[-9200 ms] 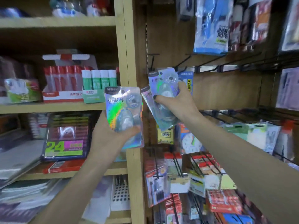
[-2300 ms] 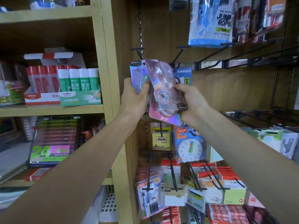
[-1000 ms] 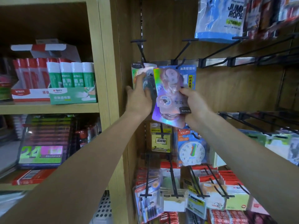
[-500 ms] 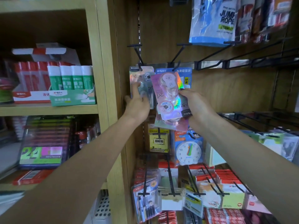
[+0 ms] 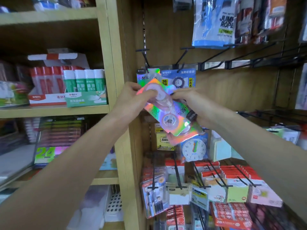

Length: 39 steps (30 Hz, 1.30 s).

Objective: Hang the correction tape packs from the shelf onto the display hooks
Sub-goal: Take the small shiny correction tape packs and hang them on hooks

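Note:
A shiny holographic correction tape pack [image 5: 167, 113] is held tilted, its top end toward the lower right, in front of the wooden panel. My left hand [image 5: 132, 98] pinches its upper left end. My right hand [image 5: 192, 103] grips its right side, with at least one more pack [image 5: 184, 137] showing behind and below it. One holographic pack [image 5: 146, 76] hangs on the leftmost black hook [image 5: 144, 57], just above my hands. A blue pack [image 5: 182, 78] hangs on the neighbouring hook [image 5: 181, 57].
Left of the wooden post, a shelf [image 5: 54, 111] carries boxes of glue sticks [image 5: 83, 85]. Long black hooks [image 5: 249, 55] jut out at the upper right below jump rope bags [image 5: 216, 22]. Below my hands hang a toy clock [image 5: 194, 149], sticky notes and other packs.
My left hand has let go of the pack hanging on the leftmost hook and come down onto the packs in my right hand. Those packs have tilted further and sunk a little.

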Tool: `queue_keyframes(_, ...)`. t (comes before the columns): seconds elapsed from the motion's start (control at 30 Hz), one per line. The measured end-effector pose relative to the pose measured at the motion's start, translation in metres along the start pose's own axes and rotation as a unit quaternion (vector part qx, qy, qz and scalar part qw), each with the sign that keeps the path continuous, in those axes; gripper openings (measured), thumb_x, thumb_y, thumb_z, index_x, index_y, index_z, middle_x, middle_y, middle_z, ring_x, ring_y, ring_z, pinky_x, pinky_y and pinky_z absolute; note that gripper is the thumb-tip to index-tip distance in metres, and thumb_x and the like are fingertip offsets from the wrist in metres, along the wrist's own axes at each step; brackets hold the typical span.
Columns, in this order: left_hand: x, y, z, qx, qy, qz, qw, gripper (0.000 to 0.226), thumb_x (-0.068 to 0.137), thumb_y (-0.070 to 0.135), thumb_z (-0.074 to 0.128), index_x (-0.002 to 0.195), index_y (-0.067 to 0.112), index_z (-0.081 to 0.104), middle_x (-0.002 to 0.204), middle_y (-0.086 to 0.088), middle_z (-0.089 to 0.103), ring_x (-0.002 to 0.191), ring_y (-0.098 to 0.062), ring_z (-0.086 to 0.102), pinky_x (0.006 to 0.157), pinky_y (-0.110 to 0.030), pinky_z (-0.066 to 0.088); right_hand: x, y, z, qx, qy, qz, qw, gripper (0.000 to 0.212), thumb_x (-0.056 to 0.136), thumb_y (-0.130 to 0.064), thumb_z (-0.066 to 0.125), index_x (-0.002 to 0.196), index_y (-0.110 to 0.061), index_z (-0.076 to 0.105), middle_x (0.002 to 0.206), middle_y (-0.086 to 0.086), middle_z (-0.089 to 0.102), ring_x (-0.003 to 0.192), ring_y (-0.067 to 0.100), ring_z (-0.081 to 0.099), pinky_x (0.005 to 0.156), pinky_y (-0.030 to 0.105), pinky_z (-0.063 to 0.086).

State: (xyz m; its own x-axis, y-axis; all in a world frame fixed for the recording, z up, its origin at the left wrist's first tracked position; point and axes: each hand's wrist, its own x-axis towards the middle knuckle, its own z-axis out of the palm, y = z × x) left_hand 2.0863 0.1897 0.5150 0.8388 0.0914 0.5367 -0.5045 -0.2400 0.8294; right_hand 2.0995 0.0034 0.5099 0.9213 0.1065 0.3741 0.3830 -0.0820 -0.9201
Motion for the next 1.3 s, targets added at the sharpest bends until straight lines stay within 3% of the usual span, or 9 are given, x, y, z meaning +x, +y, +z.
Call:
queue_keyframes(0.1, -0.006, 0.004, -0.01, -0.023, -0.026, -0.01, 0.999, 0.032, 0.081, 0.023, 0.083, 0.104, 0.013, 0.063, 0.093, -0.006, 0.071, 0.072, -0.014, 0.071, 0.06, -0.024, 0.056, -0.008, -0.002, 0.002, -0.038, -0.005, 0.005, 0.999, 0.014, 0.08, -0.021, 0.067, 0.066, -0.017, 0.065, 0.067, 0.007, 0.063, 0.064, 0.025, 0.06, 0.067, 0.032, 0.043)
queue_keyframes(0.23, -0.015, 0.004, -0.016, -0.001, -0.039, 0.007, 0.999, 0.031, 0.083, 0.023, 0.083, 0.105, 0.014, 0.064, 0.108, -0.018, 0.072, 0.089, -0.028, 0.076, 0.079, -0.04, 0.064, -0.016, -0.003, 0.004, -0.037, 0.0, 0.008, 0.999, 0.013, 0.075, -0.023, 0.066, 0.086, -0.016, 0.066, 0.082, 0.015, 0.056, 0.071, 0.028, 0.056, 0.057, 0.026, 0.04)
queue_keyframes(0.37, -0.022, 0.007, -0.019, -0.034, -0.042, 0.014, 0.998, 0.035, 0.084, 0.016, 0.081, 0.109, 0.008, 0.059, 0.103, -0.015, 0.073, 0.075, -0.017, 0.074, 0.069, -0.031, 0.062, -0.021, 0.0, 0.006, -0.025, 0.006, -0.002, 1.0, 0.004, 0.088, -0.018, 0.067, 0.089, -0.014, 0.066, 0.081, 0.014, 0.054, 0.073, 0.027, 0.053, 0.057, 0.027, 0.038)
queue_keyframes(0.57, -0.025, 0.007, -0.026, -0.163, 0.004, -0.044, 0.986, 0.036, 0.089, 0.014, 0.077, 0.107, 0.012, 0.046, 0.096, -0.011, 0.073, 0.072, -0.015, 0.074, 0.068, -0.028, 0.062, -0.027, 0.006, 0.003, 0.041, 0.011, 0.025, 0.999, 0.046, 0.075, -0.041, 0.077, 0.102, -0.005, 0.074, 0.092, 0.012, 0.064, 0.082, 0.027, 0.061, 0.079, 0.039, 0.047)
queue_keyframes(0.7, -0.022, -0.001, -0.028, -0.246, 0.04, -0.079, 0.965, 0.043, 0.089, 0.017, 0.077, 0.117, 0.008, 0.045, 0.113, -0.017, 0.069, 0.09, -0.021, 0.078, 0.079, -0.032, 0.064, -0.031, 0.015, 0.001, 0.087, -0.008, 0.035, 0.996, 0.025, 0.077, -0.037, 0.078, 0.094, -0.018, 0.075, 0.096, 0.007, 0.068, 0.09, 0.026, 0.06, 0.086, 0.037, 0.044)
queue_keyframes(0.8, -0.023, -0.009, -0.024, -0.267, 0.056, -0.089, 0.958, 0.05, 0.088, 0.019, 0.077, 0.123, -0.001, 0.048, 0.124, -0.021, 0.067, 0.097, -0.021, 0.077, 0.078, -0.03, 0.063, -0.033, 0.018, 0.005, 0.089, 0.015, 0.008, 0.996, 0.013, 0.086, -0.024, 0.075, 0.075, -0.018, 0.073, 0.078, 0.011, 0.062, 0.069, 0.031, 0.055, 0.072, 0.038, 0.043)
queue_keyframes(0.9, -0.028, -0.011, -0.027, -0.258, 0.019, -0.105, 0.96, 0.056, 0.085, 0.019, 0.08, 0.128, -0.005, 0.054, 0.123, -0.017, 0.069, 0.099, -0.019, 0.076, 0.081, -0.032, 0.063, -0.035, 0.011, 0.005, 0.095, 0.045, -0.023, 0.994, 0.023, 0.097, -0.015, 0.067, 0.074, -0.015, 0.067, 0.062, 0.002, 0.06, 0.05, 0.017, 0.057, 0.051, 0.023, 0.045)
queue_keyframes(1.17, -0.037, -0.01, -0.043, -0.047, -0.145, -0.119, 0.981, 0.031, 0.077, 0.022, 0.086, 0.099, 0.018, 0.064, 0.106, -0.007, 0.077, 0.089, -0.017, 0.074, 0.063, -0.019, 0.057, -0.021, -0.005, 0.002, 0.041, 0.119, -0.068, 0.99, 0.025, 0.098, -0.017, 0.069, 0.073, -0.014, 0.069, 0.061, 0.003, 0.067, 0.05, 0.017, 0.06, 0.054, 0.021, 0.051)
queue_keyframes(1.3, -0.044, -0.009, -0.037, -0.04, -0.199, -0.096, 0.974, 0.026, 0.083, 0.02, 0.082, 0.099, 0.017, 0.062, 0.084, 0.001, 0.074, 0.066, -0.009, 0.069, 0.06, -0.019, 0.056, -0.013, -0.013, 0.012, -0.007, 0.134, -0.067, 0.989, 0.028, 0.094, -0.03, 0.073, 0.069, -0.017, 0.072, 0.071, 0.013, 0.056, 0.062, 0.024, 0.048, 0.066, 0.036, 0.042)
